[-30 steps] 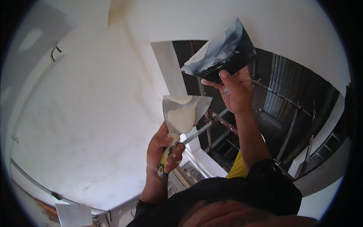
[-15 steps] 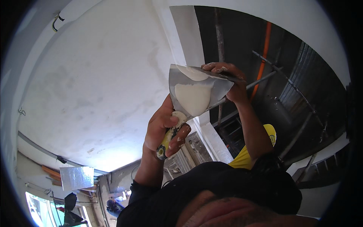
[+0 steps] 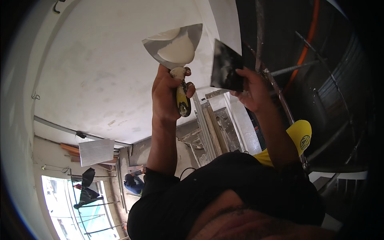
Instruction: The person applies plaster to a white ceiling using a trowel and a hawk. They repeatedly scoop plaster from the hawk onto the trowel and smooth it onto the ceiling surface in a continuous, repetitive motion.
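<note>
My left hand [image 3: 165, 96] is wrapped around the yellow and black handle of a wide putty knife [image 3: 196, 34], held up with its blade at the top. Creamy white putty [image 3: 178, 49] lies in a thick patch on the blade, with another patch along the blade's edge. Off to the right, my right hand [image 3: 253, 89] grips a dark, flat, square-cornered spreader [image 3: 226, 66] by its side. A gap separates the spreader from the putty knife. White smears mark the fingers of my left hand.
A pale plastered surface [image 3: 100, 68] spreads behind the putty knife. Dark metal poles [image 3: 276, 88] and an orange pipe [image 3: 306, 48] are at the right. Another person [image 3: 134, 184] in blue is at the lower left, near a bright window [image 3: 60, 208]. Long boards [image 3: 212, 128] stand below my hands.
The spreader has come away from the putty knife's blade, and my hands are now apart. My left hand has gone up and left with the putty knife.
</note>
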{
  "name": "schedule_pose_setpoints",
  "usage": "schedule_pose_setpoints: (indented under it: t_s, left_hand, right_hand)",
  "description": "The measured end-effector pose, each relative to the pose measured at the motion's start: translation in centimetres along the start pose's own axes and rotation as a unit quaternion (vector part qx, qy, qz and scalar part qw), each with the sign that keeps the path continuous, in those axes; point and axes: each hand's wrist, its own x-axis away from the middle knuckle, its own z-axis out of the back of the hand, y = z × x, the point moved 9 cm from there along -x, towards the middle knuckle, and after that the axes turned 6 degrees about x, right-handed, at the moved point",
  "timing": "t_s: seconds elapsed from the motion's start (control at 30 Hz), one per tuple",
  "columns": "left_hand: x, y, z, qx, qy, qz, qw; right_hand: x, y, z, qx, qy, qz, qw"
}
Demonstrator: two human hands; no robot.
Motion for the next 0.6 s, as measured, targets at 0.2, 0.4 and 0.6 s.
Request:
schedule_pose_setpoints:
  t_s: [0.2,0.4,0.6]
  left_hand:
    - [-0.9,0.1,-0.9,-0.101,-0.001,-0.094,0.990]
    - [-1.0,-1.9,-0.6,-0.127,-0.037,-0.208,0.969]
    - [0.5,-1.4,-2.3,-0.395,-0.097,-0.291,0.866]
  right_hand:
    - [0.2,2.3,-4.6,-0.078,-0.069,-0.076,0.992]
    - [0.6,0.9,-6.6,-0.079,-0.089,-0.050,0.992]
    - [1.2,-0.8,-6.7,-0.051,-0.066,0.003,0.997]
